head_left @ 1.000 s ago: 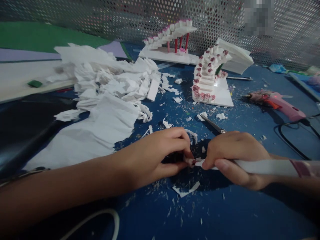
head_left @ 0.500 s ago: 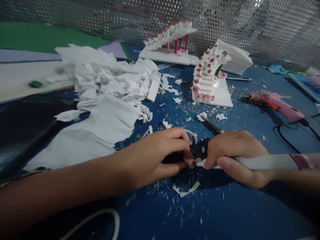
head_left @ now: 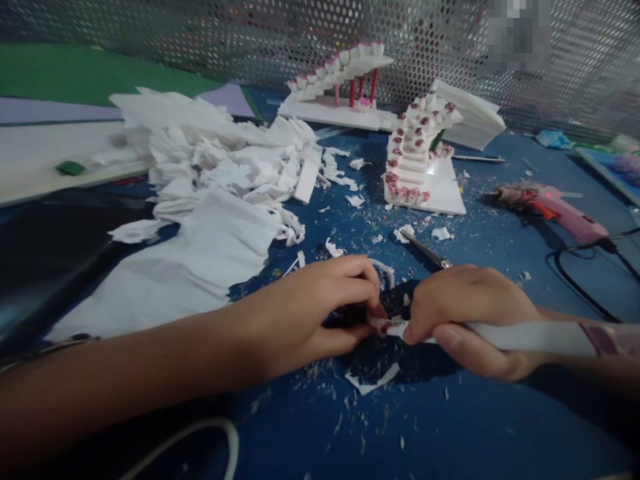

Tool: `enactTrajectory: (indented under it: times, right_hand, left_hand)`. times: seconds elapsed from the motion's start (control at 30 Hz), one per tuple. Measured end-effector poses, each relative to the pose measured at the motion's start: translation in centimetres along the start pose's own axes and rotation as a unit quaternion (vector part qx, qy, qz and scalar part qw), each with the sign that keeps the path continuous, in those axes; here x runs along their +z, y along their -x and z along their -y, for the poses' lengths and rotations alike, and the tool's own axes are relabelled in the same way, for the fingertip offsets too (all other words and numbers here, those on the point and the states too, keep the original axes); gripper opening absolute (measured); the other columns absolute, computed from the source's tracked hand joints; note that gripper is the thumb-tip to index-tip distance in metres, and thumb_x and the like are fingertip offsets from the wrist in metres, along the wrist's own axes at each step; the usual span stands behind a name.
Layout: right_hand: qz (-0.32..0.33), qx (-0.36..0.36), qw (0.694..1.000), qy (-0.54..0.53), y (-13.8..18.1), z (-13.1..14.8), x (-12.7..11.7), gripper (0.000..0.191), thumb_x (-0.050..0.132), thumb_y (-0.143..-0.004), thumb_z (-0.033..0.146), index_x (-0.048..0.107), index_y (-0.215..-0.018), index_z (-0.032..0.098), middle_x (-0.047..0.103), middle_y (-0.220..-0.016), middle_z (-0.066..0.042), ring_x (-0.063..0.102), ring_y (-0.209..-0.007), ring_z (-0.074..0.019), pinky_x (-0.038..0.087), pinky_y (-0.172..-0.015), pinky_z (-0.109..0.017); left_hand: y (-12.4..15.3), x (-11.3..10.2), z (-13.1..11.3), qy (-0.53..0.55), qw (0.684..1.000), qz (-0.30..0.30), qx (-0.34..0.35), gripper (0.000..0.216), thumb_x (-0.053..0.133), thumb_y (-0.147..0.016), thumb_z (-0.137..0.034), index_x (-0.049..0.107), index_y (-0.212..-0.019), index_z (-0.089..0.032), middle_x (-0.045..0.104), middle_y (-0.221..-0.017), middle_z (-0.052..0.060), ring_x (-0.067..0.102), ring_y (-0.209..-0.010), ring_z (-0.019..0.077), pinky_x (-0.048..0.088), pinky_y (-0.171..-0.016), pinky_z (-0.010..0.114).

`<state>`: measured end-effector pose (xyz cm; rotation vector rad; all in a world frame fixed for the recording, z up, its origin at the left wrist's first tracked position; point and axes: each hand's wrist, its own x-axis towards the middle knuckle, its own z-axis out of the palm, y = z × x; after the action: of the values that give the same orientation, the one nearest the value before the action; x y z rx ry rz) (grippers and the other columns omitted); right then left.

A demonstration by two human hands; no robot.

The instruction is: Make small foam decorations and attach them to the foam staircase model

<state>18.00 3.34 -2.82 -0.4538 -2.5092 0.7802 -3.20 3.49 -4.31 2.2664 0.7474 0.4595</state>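
Observation:
Between the thumb and fingertips of my left hand is a small rolled paper rose, white with dark red on it, mostly hidden by the fingers. My right hand grips a white marker with a dark red band, its barrel passing back under the palm to the right. The marker's tip meets the rose just above the table. Just beyond my right hand lie the scissors, blades pointing away to the left and handles hidden. A curved paper scrap lies nearer to me.
Crumpled white tissue paper is heaped at left. Two white model staircases with small paper flowers stand toward the perforated metal screen. A pink glue gun with a black cord lies right. A white cable curves in front.
My right hand has tilted the marker slightly, its back end dropping lower and the tip pushing a little left onto the rose. My left hand stays nearly still.

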Motion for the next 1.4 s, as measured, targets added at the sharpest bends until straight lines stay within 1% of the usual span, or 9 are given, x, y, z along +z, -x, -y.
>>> enactTrajectory:
  times: [0.07, 0.2, 0.27, 0.47, 0.6, 0.87, 1.03, 1.2, 1.4]
  right_hand:
    - [0.008, -0.002, 1.0, 0.003, -0.01, 0.01, -0.03, 0.025, 0.037, -0.085, 0.016, 0.06, -0.075, 0.013, 0.062, -0.065, -0.004, 0.055, -0.06, -0.0092, 0.043, -0.058, -0.021]
    - [-0.003, -0.008, 1.0, -0.001, -0.07, 0.0, -0.04, 0.025, 0.038, -0.084, 0.014, 0.061, -0.076, 0.011, 0.063, -0.065, -0.005, 0.056, -0.061, -0.0095, 0.044, -0.06, -0.021]
    - [0.002, -0.007, 1.0, -0.003, -0.1, -0.02, -0.02, 0.024, 0.038, -0.084, 0.014, 0.061, -0.076, 0.011, 0.063, -0.065, -0.005, 0.055, -0.061, -0.0093, 0.043, -0.059, -0.021]
    - [0.011, -0.003, 1.0, 0.003, -0.15, -0.02, -0.05, 0.024, 0.038, -0.085, 0.016, 0.06, -0.076, 0.013, 0.063, -0.066, -0.004, 0.056, -0.062, -0.0088, 0.043, -0.059, -0.02]
    - [-0.011, 0.007, 1.0, -0.003, -0.15, 0.01, -0.05, 0.023, 0.038, -0.085, 0.015, 0.059, -0.076, 0.014, 0.063, -0.066, -0.003, 0.056, -0.061, -0.0076, 0.044, -0.059, -0.019]
    - [-0.015, 0.016, 1.0, -0.016, -0.18, 0.02, -0.07, 0.022, 0.039, -0.085, 0.014, 0.059, -0.076, 0.014, 0.062, -0.066, -0.002, 0.057, -0.062, -0.0066, 0.044, -0.059, -0.017]
    - [-0.02, 0.027, 0.998, -0.053, -0.29, 0.08, -0.16, 0.021, 0.04, -0.085, 0.014, 0.058, -0.075, 0.014, 0.063, -0.066, -0.002, 0.058, -0.061, -0.0056, 0.044, -0.057, -0.015]
    - [-0.055, 0.05, 0.996, -0.045, -0.37, 0.04, -0.02, 0.022, 0.041, -0.083, 0.012, 0.059, -0.071, 0.014, 0.062, -0.063, 0.0, 0.056, -0.058, -0.003, 0.042, -0.056, -0.012]
    - [-0.044, 0.052, 0.996, -0.057, -0.22, 0.01, -0.11, 0.021, 0.042, -0.084, 0.014, 0.06, -0.074, 0.013, 0.063, -0.065, 0.0, 0.057, -0.06, -0.0024, 0.041, -0.056, -0.012]
  left_hand:
    - [0.03, -0.02, 0.0, 0.0, 1.0, -0.002, 0.001, 0.01, 0.056, -0.076, -0.009, 0.061, -0.08, -0.017, 0.054, -0.09, 0.0, 0.054, -0.082, 0.0089, 0.041, -0.073, 0.016]
    - [0.1, -0.05, 0.0, 0.001, 1.0, 0.0, 0.004, 0.01, 0.056, -0.076, -0.009, 0.061, -0.081, -0.017, 0.054, -0.09, 0.0, 0.054, -0.082, 0.0089, 0.041, -0.072, 0.016]
    - [0.12, -0.04, 0.0, 0.001, 1.0, 0.0, 0.004, 0.01, 0.056, -0.076, -0.009, 0.061, -0.08, -0.017, 0.054, -0.09, 0.0, 0.054, -0.082, 0.009, 0.041, -0.073, 0.016]
    - [0.07, 0.01, 0.01, 0.0, 1.0, 0.0, -0.003, 0.01, 0.056, -0.076, -0.009, 0.061, -0.08, -0.017, 0.054, -0.091, 0.0, 0.054, -0.083, 0.0092, 0.041, -0.073, 0.017]
    - [0.06, 0.01, -0.05, 0.002, 1.0, 0.007, -0.005, 0.012, 0.057, -0.075, -0.008, 0.062, -0.081, -0.018, 0.054, -0.091, -0.001, 0.054, -0.083, 0.0089, 0.041, -0.072, 0.016]
    - [0.01, -0.08, -0.05, 0.005, 1.0, 0.004, -0.002, 0.011, 0.056, -0.077, -0.01, 0.062, -0.082, -0.018, 0.055, -0.09, 0.0, 0.054, -0.081, 0.0091, 0.042, -0.07, 0.016]
    - [-0.02, -0.12, -0.07, 0.007, 1.0, 0.01, -0.005, 0.012, 0.056, -0.077, -0.011, 0.063, -0.083, -0.018, 0.055, -0.091, 0.0, 0.054, -0.082, 0.0094, 0.042, -0.071, 0.016]
    - [-0.09, -0.14, -0.16, 0.011, 1.0, 0.012, -0.01, 0.012, 0.055, -0.077, -0.011, 0.062, -0.083, -0.018, 0.055, -0.091, 0.0, 0.055, -0.081, 0.0094, 0.042, -0.07, 0.016]
    - [-0.15, -0.19, -0.28, 0.003, 1.0, 0.018, -0.02, 0.012, 0.054, -0.077, -0.011, 0.062, -0.083, -0.018, 0.055, -0.091, 0.001, 0.054, -0.08, 0.0099, 0.042, -0.068, 0.017]
